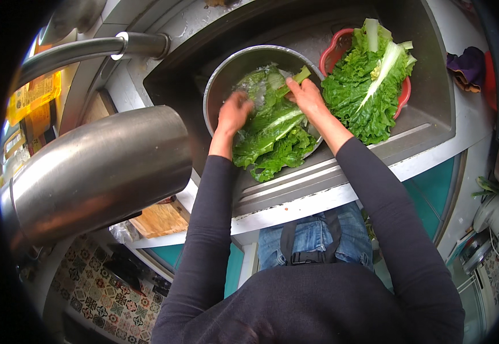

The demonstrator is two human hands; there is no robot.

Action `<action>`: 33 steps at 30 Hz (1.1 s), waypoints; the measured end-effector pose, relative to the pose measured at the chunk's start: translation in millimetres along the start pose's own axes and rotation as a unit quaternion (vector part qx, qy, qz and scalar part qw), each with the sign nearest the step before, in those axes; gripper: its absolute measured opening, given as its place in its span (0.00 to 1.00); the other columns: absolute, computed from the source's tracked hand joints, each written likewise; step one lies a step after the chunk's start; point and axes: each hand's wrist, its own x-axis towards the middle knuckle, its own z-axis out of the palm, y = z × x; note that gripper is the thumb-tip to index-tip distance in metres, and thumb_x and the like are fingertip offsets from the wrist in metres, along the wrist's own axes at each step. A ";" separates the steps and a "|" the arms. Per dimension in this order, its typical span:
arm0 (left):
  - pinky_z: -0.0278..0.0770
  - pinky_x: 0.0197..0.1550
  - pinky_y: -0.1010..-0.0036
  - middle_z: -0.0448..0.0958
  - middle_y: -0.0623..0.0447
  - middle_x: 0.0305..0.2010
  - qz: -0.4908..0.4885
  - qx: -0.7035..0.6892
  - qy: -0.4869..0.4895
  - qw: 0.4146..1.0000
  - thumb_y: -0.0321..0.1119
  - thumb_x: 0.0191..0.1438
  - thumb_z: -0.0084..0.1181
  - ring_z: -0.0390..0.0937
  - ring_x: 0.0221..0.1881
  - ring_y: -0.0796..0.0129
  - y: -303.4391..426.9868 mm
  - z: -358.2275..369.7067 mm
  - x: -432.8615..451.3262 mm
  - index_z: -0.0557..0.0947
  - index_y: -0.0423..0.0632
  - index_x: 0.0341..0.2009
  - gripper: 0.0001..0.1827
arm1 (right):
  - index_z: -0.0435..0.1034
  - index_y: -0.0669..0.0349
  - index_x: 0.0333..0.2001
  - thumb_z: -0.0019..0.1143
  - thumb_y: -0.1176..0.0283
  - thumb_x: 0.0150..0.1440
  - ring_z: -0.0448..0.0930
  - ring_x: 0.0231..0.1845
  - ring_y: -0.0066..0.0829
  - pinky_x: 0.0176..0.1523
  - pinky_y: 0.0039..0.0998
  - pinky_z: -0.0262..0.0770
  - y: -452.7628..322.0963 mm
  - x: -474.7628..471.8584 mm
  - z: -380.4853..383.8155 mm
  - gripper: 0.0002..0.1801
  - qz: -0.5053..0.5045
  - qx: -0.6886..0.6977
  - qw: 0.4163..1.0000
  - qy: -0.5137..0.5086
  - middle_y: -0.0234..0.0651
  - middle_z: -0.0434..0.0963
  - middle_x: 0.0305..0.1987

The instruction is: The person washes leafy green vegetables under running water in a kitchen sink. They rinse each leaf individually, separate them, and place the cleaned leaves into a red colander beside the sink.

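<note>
A round metal basin (213, 77) stands in the sink, holding water and green leafy lettuce (271, 142). My right hand (307, 98) grips a lettuce leaf near its pale stem (302, 75), on the basin's right side. Over the water at the left, my left hand (234, 112) is blurred by motion, its fingers curled; whether it grips anything is unclear. Some leaves droop over the near rim. Beside the basin, a red plastic colander or bowl (329, 52) is heaped with more lettuce leaves (361, 86), their white ribs showing.
The dark sink (434, 94) surrounds both vessels, with a ridged ledge (288, 180) along its front. A large metal faucet spout (103, 172) looms close at left. A wooden cutting board (159, 220) lies on the left counter, and a purple cloth (467, 69) at right.
</note>
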 end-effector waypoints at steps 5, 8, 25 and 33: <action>0.74 0.31 0.72 0.73 0.46 0.35 -0.335 -0.586 0.062 0.735 0.37 0.53 0.50 0.74 0.35 0.56 23.9 10.1 59.3 0.73 0.41 0.42 0.15 | 0.64 0.69 0.36 0.43 0.59 0.56 0.75 0.32 0.37 0.39 0.34 0.68 -25.5 -30.5 0.4 0.20 -0.062 0.091 0.993 0.027 0.44 0.74 0.28; 0.77 0.29 0.73 0.71 0.42 0.38 -0.354 -0.690 0.155 0.613 0.33 0.53 0.50 0.74 0.35 0.57 26.4 18.8 62.2 0.71 0.38 0.42 0.14 | 0.65 0.66 0.36 0.45 0.62 0.56 0.74 0.27 0.27 0.35 0.28 0.68 -34.6 -45.3 0.8 0.15 -0.033 0.116 0.993 0.000 0.36 0.74 0.25; 0.75 0.36 0.78 0.77 0.48 0.36 -0.096 -0.414 0.068 0.903 0.26 0.50 0.53 0.76 0.34 0.70 15.2 2.7 -56.4 0.75 0.38 0.40 0.12 | 0.72 0.64 0.36 0.57 0.71 0.47 0.77 0.34 0.23 0.39 0.25 0.71 -60.0 -69.2 -22.2 0.11 -0.124 -0.094 0.987 -0.042 0.36 0.78 0.33; 0.73 0.39 0.73 0.79 0.50 0.32 -0.063 -0.104 0.114 0.986 0.33 0.46 0.55 0.78 0.35 0.65 0.9 9.3 -32.3 0.80 0.46 0.36 0.10 | 0.71 0.61 0.41 0.57 0.65 0.49 0.71 0.27 0.13 0.29 0.15 0.64 -140.6 -117.7 -140.9 0.16 -0.112 0.075 0.989 -0.054 0.25 0.73 0.29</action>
